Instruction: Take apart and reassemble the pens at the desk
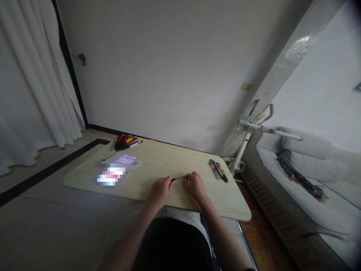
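Both my hands rest on a pale wooden table [158, 162], close to its near edge. My left hand [160, 191] is closed on one end of a thin dark pen part [178, 178]. My right hand [195, 185] is closed on the other end. The thin piece spans the small gap between the two hands, just above the tabletop. Whether it is a refill or a whole pen is too small to tell.
A bundle of coloured pens [127, 142] lies at the table's far left corner. A few more pens [218, 170] lie at the right. A clear packet [124, 161] and a blurred paper sit at the left. A bed [304, 180] stands to the right, curtains at the left.
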Action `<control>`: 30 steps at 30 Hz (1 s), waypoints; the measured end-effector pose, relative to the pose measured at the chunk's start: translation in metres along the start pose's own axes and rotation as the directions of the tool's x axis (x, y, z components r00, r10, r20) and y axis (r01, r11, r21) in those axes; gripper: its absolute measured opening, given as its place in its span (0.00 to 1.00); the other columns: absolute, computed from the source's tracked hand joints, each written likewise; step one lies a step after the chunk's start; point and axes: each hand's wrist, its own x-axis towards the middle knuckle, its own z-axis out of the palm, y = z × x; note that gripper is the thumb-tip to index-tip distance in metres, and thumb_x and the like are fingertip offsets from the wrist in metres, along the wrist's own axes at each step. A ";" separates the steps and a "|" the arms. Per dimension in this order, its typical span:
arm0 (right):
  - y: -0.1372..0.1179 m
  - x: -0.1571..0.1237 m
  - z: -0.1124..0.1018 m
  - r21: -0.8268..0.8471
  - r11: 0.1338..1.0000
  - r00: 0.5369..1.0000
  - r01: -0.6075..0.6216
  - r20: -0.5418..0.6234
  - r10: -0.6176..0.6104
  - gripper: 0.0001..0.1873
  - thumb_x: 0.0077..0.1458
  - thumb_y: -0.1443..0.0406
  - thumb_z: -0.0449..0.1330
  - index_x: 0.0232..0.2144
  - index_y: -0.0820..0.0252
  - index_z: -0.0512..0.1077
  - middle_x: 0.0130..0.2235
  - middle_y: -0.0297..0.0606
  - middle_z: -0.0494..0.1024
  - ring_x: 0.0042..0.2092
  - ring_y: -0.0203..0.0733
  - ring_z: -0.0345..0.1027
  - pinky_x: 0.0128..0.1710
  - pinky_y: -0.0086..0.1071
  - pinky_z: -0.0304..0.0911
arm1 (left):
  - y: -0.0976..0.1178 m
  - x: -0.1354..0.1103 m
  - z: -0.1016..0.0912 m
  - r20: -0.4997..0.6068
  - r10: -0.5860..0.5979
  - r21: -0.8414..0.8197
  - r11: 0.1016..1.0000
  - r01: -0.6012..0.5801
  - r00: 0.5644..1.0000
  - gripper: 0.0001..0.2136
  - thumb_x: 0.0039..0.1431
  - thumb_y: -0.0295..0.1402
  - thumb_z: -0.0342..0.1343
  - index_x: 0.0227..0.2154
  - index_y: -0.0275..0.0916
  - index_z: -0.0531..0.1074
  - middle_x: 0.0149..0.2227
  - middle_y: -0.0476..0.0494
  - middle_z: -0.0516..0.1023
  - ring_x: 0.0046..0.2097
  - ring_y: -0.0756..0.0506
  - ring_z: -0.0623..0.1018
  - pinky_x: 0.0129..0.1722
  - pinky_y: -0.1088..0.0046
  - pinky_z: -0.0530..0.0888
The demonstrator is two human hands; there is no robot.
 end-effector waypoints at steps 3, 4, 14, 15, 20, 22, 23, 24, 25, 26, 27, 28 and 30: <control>-0.001 0.000 0.001 -0.017 1.000 1.000 0.014 0.018 -0.014 0.09 0.49 0.64 0.54 0.27 0.58 0.75 0.30 0.38 0.71 0.33 0.36 0.64 0.34 0.25 0.55 | -0.001 0.000 0.000 0.010 -0.002 -0.005 1.000 0.002 1.000 0.10 0.58 0.35 0.43 0.33 0.38 0.69 0.30 0.43 0.74 0.34 0.47 0.73 0.34 0.72 0.65; -0.002 0.000 0.000 -0.028 0.999 0.999 0.022 0.027 -0.021 0.09 0.50 0.64 0.54 0.27 0.58 0.75 0.30 0.38 0.71 0.33 0.36 0.64 0.33 0.25 0.55 | -0.001 0.000 0.000 0.012 0.000 -0.006 1.000 0.000 1.000 0.11 0.58 0.35 0.43 0.33 0.38 0.68 0.30 0.43 0.74 0.34 0.47 0.73 0.34 0.72 0.65; -0.012 0.005 -0.016 -0.196 0.968 0.979 0.158 0.158 -0.128 0.11 0.52 0.66 0.52 0.27 0.60 0.74 0.32 0.39 0.72 0.37 0.36 0.64 0.35 0.25 0.54 | -0.003 0.001 0.003 -0.001 0.012 -0.011 1.000 -0.012 1.000 0.11 0.59 0.35 0.42 0.32 0.38 0.68 0.30 0.43 0.74 0.33 0.47 0.73 0.34 0.72 0.66; -0.012 0.006 -0.017 -0.211 0.962 0.976 0.170 0.168 -0.136 0.11 0.52 0.66 0.52 0.27 0.60 0.74 0.32 0.39 0.72 0.37 0.36 0.64 0.36 0.25 0.54 | -0.003 0.001 0.003 -0.002 0.015 -0.016 1.000 -0.015 1.000 0.11 0.59 0.35 0.41 0.33 0.38 0.68 0.30 0.43 0.74 0.34 0.47 0.73 0.34 0.72 0.66; -0.015 0.010 -0.018 -0.293 0.924 0.957 0.248 0.225 -0.185 0.12 0.52 0.66 0.50 0.27 0.62 0.73 0.32 0.41 0.72 0.36 0.38 0.64 0.34 0.26 0.55 | -0.003 0.001 0.002 -0.006 0.014 -0.028 1.000 -0.014 1.000 0.11 0.59 0.35 0.40 0.33 0.38 0.67 0.30 0.43 0.74 0.34 0.47 0.73 0.34 0.73 0.66; -0.016 0.012 -0.019 -0.318 0.909 0.949 0.268 0.251 -0.192 0.12 0.52 0.67 0.50 0.27 0.62 0.73 0.32 0.41 0.73 0.36 0.39 0.65 0.34 0.27 0.55 | -0.003 0.001 0.002 -0.004 0.009 -0.026 1.000 -0.010 1.000 0.11 0.60 0.35 0.40 0.33 0.38 0.67 0.30 0.43 0.73 0.34 0.47 0.73 0.34 0.73 0.66; -0.017 0.013 -0.020 -0.326 0.905 0.945 0.274 0.264 -0.191 0.12 0.51 0.67 0.50 0.27 0.62 0.73 0.32 0.42 0.73 0.36 0.39 0.65 0.35 0.27 0.55 | -0.002 0.001 0.002 -0.003 0.005 -0.021 1.000 -0.005 1.000 0.11 0.60 0.35 0.40 0.33 0.38 0.67 0.30 0.43 0.73 0.34 0.47 0.73 0.33 0.73 0.66; -0.018 0.014 -0.020 -0.332 0.902 0.942 0.278 0.278 -0.188 0.11 0.51 0.67 0.50 0.27 0.63 0.73 0.33 0.42 0.73 0.36 0.40 0.65 0.35 0.27 0.56 | -0.002 0.001 0.002 -0.002 -0.001 -0.014 1.000 0.001 1.000 0.11 0.60 0.35 0.40 0.33 0.38 0.66 0.30 0.44 0.73 0.33 0.47 0.73 0.33 0.73 0.66; -0.019 0.015 -0.020 -0.335 0.900 0.939 0.278 0.291 -0.182 0.11 0.51 0.67 0.50 0.28 0.63 0.73 0.33 0.43 0.73 0.37 0.40 0.65 0.35 0.27 0.56 | -0.002 0.001 0.002 -0.001 -0.007 -0.007 1.000 0.007 1.000 0.11 0.60 0.35 0.40 0.32 0.38 0.66 0.29 0.44 0.73 0.32 0.48 0.73 0.32 0.73 0.65; -0.021 0.016 -0.021 -0.335 0.901 0.938 0.275 0.301 -0.175 0.11 0.50 0.68 0.50 0.28 0.63 0.73 0.33 0.43 0.73 0.37 0.41 0.65 0.35 0.28 0.56 | -0.002 0.001 0.002 -0.002 -0.013 0.000 1.000 0.013 1.000 0.11 0.60 0.35 0.39 0.32 0.38 0.66 0.29 0.44 0.73 0.32 0.48 0.72 0.31 0.74 0.65; -0.022 0.017 -0.021 -0.332 0.903 0.937 0.272 0.305 -0.170 0.11 0.50 0.68 0.51 0.29 0.63 0.73 0.33 0.44 0.73 0.37 0.41 0.66 0.35 0.28 0.56 | -0.003 0.001 0.002 -0.009 -0.018 0.006 1.000 0.018 1.000 0.12 0.60 0.35 0.39 0.32 0.38 0.66 0.28 0.44 0.73 0.32 0.48 0.72 0.31 0.74 0.65; -0.023 0.017 -0.021 -0.325 0.907 0.938 0.270 0.303 -0.170 0.10 0.49 0.68 0.51 0.29 0.64 0.73 0.34 0.45 0.73 0.36 0.42 0.66 0.35 0.29 0.56 | -0.003 0.001 0.002 -0.023 -0.024 0.010 1.000 0.024 0.999 0.12 0.60 0.36 0.39 0.32 0.38 0.66 0.28 0.44 0.72 0.32 0.48 0.72 0.31 0.74 0.65; -0.024 0.017 -0.020 -0.298 0.916 0.943 0.270 0.274 -0.189 0.10 0.48 0.69 0.52 0.28 0.64 0.73 0.33 0.46 0.73 0.36 0.42 0.66 0.35 0.30 0.56 | -0.003 0.001 0.002 -0.060 -0.038 0.018 0.999 0.040 0.997 0.12 0.60 0.36 0.38 0.33 0.38 0.65 0.28 0.44 0.72 0.32 0.48 0.72 0.31 0.74 0.65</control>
